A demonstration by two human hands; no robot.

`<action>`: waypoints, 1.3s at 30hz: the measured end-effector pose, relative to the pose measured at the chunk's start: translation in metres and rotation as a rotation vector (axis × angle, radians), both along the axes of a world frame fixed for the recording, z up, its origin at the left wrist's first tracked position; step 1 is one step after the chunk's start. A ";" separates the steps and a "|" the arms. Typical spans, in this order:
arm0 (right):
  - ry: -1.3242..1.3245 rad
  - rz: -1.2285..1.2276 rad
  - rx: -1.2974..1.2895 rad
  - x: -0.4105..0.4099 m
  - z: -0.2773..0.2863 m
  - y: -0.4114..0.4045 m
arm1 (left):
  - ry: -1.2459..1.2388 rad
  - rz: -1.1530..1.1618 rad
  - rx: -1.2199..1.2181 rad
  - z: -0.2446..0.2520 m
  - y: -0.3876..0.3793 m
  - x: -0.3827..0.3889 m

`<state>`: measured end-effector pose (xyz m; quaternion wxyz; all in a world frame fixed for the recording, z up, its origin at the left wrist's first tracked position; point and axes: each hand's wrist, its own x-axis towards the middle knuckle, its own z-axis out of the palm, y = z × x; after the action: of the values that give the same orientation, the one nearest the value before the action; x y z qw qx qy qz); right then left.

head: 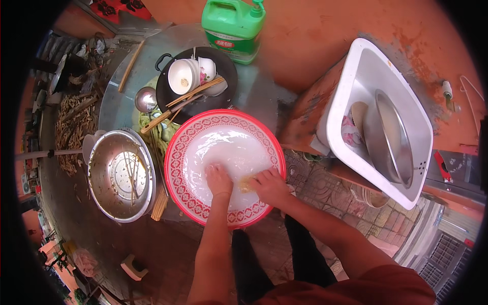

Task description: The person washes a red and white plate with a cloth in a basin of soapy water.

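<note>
A large red-rimmed basin (178, 152) with a patterned border stands before me, holding cloudy whitish water. The fingertips of my left hand (220, 181) dip below the surface near the middle, so what they touch is hidden. My right hand (271, 187) comes in over the basin's right side. Its fingers close on a yellowish scrubbing pad or sponge (247, 183) at the water's surface. Whether dishes lie under the water cannot be seen.
Left of the basin sits a dirty metal bowl (100, 179) with chopsticks. Behind are a dark wok (167, 84) holding bowls (181, 76), a ladle (145, 99) and a green detergent jug (233, 23). A white sink (335, 126) with a metal basin (392, 133) is at right.
</note>
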<state>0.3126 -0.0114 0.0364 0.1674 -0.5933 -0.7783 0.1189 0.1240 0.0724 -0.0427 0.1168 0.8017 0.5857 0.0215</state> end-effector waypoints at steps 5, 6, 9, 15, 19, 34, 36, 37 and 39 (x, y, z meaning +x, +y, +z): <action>0.041 -0.012 0.031 -0.007 0.006 0.005 | -0.095 0.089 0.175 0.006 0.023 -0.013; 0.038 -0.017 0.020 -0.002 0.003 0.002 | -0.144 0.143 0.002 0.006 0.008 -0.008; 0.007 -0.026 0.010 0.002 -0.002 -0.003 | -0.149 0.078 -0.183 0.003 -0.038 -0.012; 0.037 0.024 0.027 -0.016 0.008 0.004 | 0.029 0.039 0.124 -0.035 0.006 -0.053; 0.005 -0.008 0.053 0.000 0.002 0.000 | -0.017 0.089 -0.044 0.003 0.013 -0.010; 0.004 0.006 0.036 -0.010 0.005 0.001 | 0.066 0.196 -0.077 -0.003 0.011 -0.065; 0.009 0.003 0.008 0.003 -0.003 -0.004 | 0.047 0.181 -0.162 -0.002 -0.019 -0.045; -0.002 -0.001 -0.023 0.005 -0.006 -0.005 | 0.035 0.194 -0.245 -0.004 -0.034 -0.039; 0.020 0.009 -0.008 0.002 -0.005 -0.005 | 0.030 0.221 -0.321 -0.011 -0.043 -0.041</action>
<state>0.3150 -0.0164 0.0318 0.1723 -0.5891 -0.7790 0.1284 0.0827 0.0299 -0.0532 0.2315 0.7038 0.6677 -0.0716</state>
